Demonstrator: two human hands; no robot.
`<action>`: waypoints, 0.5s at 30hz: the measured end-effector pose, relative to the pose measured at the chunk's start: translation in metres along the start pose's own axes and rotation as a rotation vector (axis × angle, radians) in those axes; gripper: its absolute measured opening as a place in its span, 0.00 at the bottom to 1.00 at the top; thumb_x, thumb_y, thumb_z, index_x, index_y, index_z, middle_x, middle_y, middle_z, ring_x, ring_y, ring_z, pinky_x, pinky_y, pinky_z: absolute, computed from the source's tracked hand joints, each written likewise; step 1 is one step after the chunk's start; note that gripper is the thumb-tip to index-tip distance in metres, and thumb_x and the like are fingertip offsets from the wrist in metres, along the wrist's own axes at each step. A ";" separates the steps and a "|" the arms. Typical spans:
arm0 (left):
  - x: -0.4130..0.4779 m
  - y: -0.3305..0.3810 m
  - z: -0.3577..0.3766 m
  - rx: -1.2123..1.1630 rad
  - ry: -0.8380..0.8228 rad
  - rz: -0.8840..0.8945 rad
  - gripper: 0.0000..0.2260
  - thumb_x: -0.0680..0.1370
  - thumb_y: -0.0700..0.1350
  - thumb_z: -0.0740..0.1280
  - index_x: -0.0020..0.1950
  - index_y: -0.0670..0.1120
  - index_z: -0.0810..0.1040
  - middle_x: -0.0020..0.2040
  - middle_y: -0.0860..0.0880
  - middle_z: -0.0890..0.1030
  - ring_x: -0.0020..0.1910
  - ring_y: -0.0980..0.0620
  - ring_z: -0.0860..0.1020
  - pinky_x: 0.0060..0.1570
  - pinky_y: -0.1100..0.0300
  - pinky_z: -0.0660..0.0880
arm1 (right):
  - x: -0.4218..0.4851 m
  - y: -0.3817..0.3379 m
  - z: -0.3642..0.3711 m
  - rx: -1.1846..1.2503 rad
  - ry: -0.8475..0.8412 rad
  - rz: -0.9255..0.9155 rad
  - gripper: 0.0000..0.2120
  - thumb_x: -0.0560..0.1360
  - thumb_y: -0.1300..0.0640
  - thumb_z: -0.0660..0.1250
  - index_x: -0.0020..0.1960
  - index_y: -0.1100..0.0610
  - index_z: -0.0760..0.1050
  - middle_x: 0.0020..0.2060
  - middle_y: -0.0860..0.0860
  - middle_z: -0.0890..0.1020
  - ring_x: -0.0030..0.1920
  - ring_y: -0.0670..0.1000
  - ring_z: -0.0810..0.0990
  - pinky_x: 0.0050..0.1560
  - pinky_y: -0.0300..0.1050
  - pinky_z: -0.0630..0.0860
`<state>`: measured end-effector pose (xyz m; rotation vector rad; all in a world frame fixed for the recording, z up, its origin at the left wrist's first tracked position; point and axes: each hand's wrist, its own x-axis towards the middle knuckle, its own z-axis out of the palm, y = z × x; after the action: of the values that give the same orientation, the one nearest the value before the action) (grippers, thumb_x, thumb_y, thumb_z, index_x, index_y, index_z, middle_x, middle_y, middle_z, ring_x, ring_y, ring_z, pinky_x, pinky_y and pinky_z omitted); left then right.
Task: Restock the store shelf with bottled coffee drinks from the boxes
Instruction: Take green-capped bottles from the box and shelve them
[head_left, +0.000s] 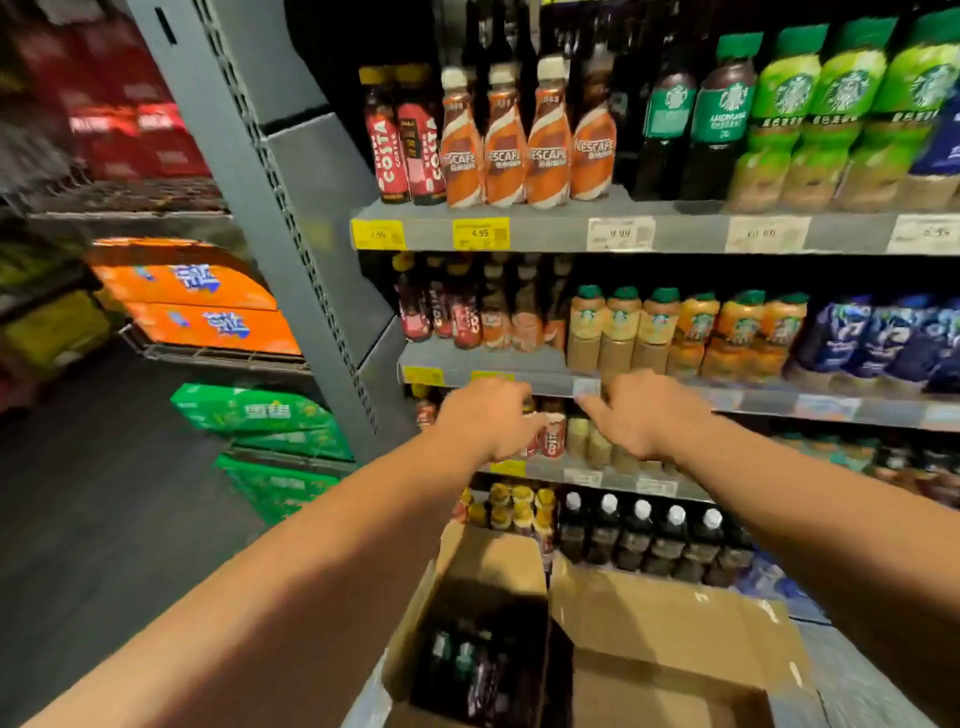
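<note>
My left hand (485, 418) and my right hand (641, 410) both reach to the third shelf (582, 475), just under the edge of the shelf above. The left hand's fingers are at the red Costa coffee bottles (553, 436) there and are hidden behind the hand. The right hand's fingers stretch out to the left over pale bottles (587, 439) and hold nothing. Below my arms stands an open cardboard box (665, 608) with several dark bottles (467, 670) in its left part. The frame is blurred.
Higher shelves carry Costa, Nescafe (504, 150) and Starbucks bottles (727, 104). Dark white-capped bottles (641, 535) fill the bottom shelf. A grey shelf upright (291, 208) stands to the left. Beyond it are orange cartons (208, 306), green cartons (260, 415) and dark aisle floor (104, 519).
</note>
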<state>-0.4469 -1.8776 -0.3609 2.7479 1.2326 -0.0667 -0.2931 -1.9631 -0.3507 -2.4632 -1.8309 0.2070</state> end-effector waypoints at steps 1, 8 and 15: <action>-0.004 -0.006 0.015 -0.016 -0.003 -0.011 0.20 0.79 0.59 0.57 0.63 0.48 0.73 0.60 0.44 0.77 0.59 0.42 0.74 0.51 0.51 0.73 | 0.000 -0.004 0.016 0.013 -0.026 -0.012 0.25 0.80 0.40 0.50 0.37 0.59 0.68 0.37 0.54 0.74 0.41 0.57 0.76 0.40 0.46 0.68; -0.024 -0.055 0.132 -0.031 -0.137 -0.086 0.18 0.78 0.58 0.58 0.61 0.48 0.74 0.61 0.46 0.75 0.61 0.44 0.73 0.59 0.50 0.71 | 0.006 -0.034 0.139 0.036 -0.188 0.038 0.20 0.79 0.42 0.53 0.47 0.58 0.71 0.47 0.58 0.77 0.44 0.58 0.73 0.42 0.45 0.68; -0.039 -0.116 0.233 -0.084 -0.252 -0.047 0.17 0.78 0.57 0.59 0.60 0.49 0.75 0.57 0.46 0.77 0.55 0.44 0.76 0.48 0.53 0.72 | 0.010 -0.067 0.260 0.130 -0.276 0.063 0.23 0.79 0.42 0.54 0.63 0.57 0.72 0.60 0.58 0.76 0.58 0.60 0.75 0.52 0.50 0.72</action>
<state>-0.5566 -1.8612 -0.5995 2.5446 1.2009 -0.3456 -0.3917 -1.9415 -0.5999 -2.5062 -1.7678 0.6781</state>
